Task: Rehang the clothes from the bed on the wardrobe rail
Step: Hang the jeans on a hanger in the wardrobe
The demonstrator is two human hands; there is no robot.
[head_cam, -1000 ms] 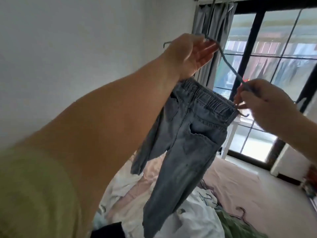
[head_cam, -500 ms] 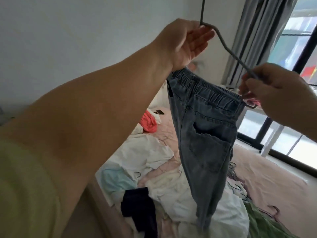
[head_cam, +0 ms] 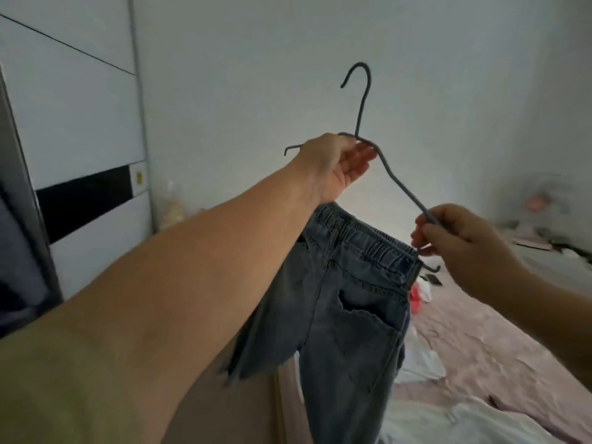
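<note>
Grey wire runs through both sets of fingers: the left hand [head_cam: 333, 168] grips the hanger [head_cam: 394, 181] at its neck, just under the upright hook, with the fingers [head_cam: 358, 158] curled loosely over the wire and the palm turned toward the camera. The right hand [head_cam: 461, 241] pinches the lower end of the sloping arm between thumb and fingertips, close to the small upturned tip.

Below and between the two hands hang the jeans [head_cam: 349, 315] — faded blue denim, the elastic waistband stretched across from under the left wrist to the right fingers, one back pocket facing out, the legs dropping out of view. How the waistband is fastened to the hanger is hidden behind the hands.

Beyond the right fingers, lower down, lies the bed [head_cam: 496, 347] with its pink sheet and a heap of white clothes [head_cam: 448, 424] yet to be hung. Off past the left forearm stands the wardrobe [head_cam: 73, 129]; its rail is not in view.

The risk from here, I judge, is the waistband slipping — the hanger is tilted, right end low, and if the right pinch lets go before the jeans are seated, the denim's weight could slide them off that tip. A swinging leg could also snag the wardrobe edge on the way in.
</note>
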